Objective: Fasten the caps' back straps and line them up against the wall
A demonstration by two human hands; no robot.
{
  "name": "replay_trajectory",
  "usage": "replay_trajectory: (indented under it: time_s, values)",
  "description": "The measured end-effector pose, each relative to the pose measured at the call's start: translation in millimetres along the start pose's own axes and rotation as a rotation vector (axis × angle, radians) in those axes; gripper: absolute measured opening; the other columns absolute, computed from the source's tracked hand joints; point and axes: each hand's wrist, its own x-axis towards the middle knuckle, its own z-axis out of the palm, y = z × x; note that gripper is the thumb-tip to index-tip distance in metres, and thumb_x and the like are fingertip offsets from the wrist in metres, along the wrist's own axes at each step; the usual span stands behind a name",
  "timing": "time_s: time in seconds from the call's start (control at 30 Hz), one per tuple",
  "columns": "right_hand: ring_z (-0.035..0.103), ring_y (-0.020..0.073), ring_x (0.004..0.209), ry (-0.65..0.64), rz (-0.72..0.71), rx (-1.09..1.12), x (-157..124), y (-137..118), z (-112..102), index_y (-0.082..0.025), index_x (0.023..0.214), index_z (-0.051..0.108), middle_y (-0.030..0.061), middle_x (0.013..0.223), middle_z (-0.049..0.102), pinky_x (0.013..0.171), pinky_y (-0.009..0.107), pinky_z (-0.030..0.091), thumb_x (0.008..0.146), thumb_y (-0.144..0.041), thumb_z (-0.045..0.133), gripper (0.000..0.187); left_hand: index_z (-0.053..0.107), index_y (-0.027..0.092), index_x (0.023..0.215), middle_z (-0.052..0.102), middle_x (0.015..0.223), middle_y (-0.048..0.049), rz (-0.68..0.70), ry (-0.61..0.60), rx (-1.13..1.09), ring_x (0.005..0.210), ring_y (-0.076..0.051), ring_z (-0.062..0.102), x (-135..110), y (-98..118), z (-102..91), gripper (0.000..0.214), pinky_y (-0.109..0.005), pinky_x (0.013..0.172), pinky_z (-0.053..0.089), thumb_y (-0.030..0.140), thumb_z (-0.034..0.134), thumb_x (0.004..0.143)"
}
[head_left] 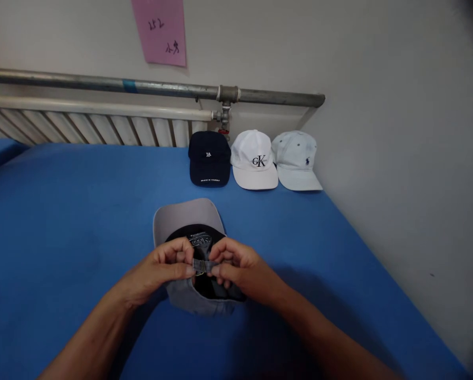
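A grey cap (185, 215) lies upside down on the blue surface (70, 211), brim pointing away from me, its dark lining showing. My left hand (161, 270) and my right hand (236, 268) are both closed in a pinch on the cap's back strap (203, 266), one on each side of its small metal buckle. The rear of the cap is lifted slightly between my fingers.
Three caps stand in a row at the back by the wall: a navy cap (209, 158), a white cap (254, 159) with black letters, and a pale blue cap (296, 160). A radiator (94, 126) and metal pipe (149, 86) run behind. The wall closes the right side.
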Motion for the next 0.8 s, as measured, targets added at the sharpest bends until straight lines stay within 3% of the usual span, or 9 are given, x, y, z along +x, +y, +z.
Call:
replay_trajectory:
  time_s: [0.13, 0.3, 0.5, 0.67, 0.8]
  values:
    - [0.053, 0.0061, 0.055, -0.044, -0.025, 0.026, -0.8, -1.0, 2.2, -0.019, 0.084, 0.057, -0.0047, 0.07, 0.061, 0.053, 0.02, 0.043, 0.071, -0.016, 0.06, 0.013, 0.054, 0.016, 0.075, 0.061, 0.067, 0.0028, 0.002, -0.036, -0.02, 0.06, -0.008, 0.052, -0.2, 0.5, 2.2, 0.021, -0.019, 0.056, 0.034, 0.025, 0.074, 0.074]
    - [0.052, 0.0066, 0.053, 0.017, -0.005, -0.034, -1.4, -1.1, 5.5, -0.019, 0.082, 0.056, -0.0057, 0.065, 0.057, 0.05, 0.019, 0.04, 0.073, -0.015, 0.06, 0.01, 0.056, 0.017, 0.078, 0.064, 0.07, 0.0006, 0.026, -0.052, -0.009, 0.065, -0.01, 0.055, -0.1, 1.6, 0.9, 0.02, -0.02, 0.06, 0.038, 0.026, 0.073, 0.076]
    - [0.053, 0.0075, 0.058, 0.007, -0.078, -0.042, -4.2, -3.6, 7.2, -0.02, 0.083, 0.055, -0.0053, 0.068, 0.057, 0.055, 0.021, 0.043, 0.076, -0.016, 0.059, 0.009, 0.057, 0.016, 0.076, 0.058, 0.067, 0.0035, 0.006, -0.041, 0.009, 0.061, -0.007, 0.048, 2.3, 3.5, 4.1, 0.018, -0.019, 0.057, 0.034, 0.024, 0.073, 0.076]
    - [0.057, 0.0121, 0.077, 0.019, -0.283, -0.405, -10.3, -5.6, 6.7, -0.022, 0.097, 0.062, -0.0014, 0.087, 0.064, 0.07, 0.025, 0.044, 0.076, -0.016, 0.064, 0.021, 0.056, 0.019, 0.079, 0.052, 0.068, 0.0038, -0.005, -0.052, 0.043, 0.06, -0.008, 0.042, -2.6, 4.4, 1.4, 0.017, -0.02, 0.056, 0.032, 0.028, 0.07, 0.077]
    - [0.059, 0.0135, 0.075, 0.029, -0.378, -0.564, -12.8, -2.3, 8.7, -0.021, 0.096, 0.063, 0.0, 0.085, 0.065, 0.071, 0.027, 0.045, 0.08, -0.02, 0.065, 0.016, 0.056, 0.018, 0.08, 0.047, 0.07, 0.0021, -0.003, -0.097, 0.175, 0.064, -0.011, 0.039, -7.4, 6.9, -1.4, 0.028, -0.023, 0.055, 0.031, 0.044, 0.068, 0.076]
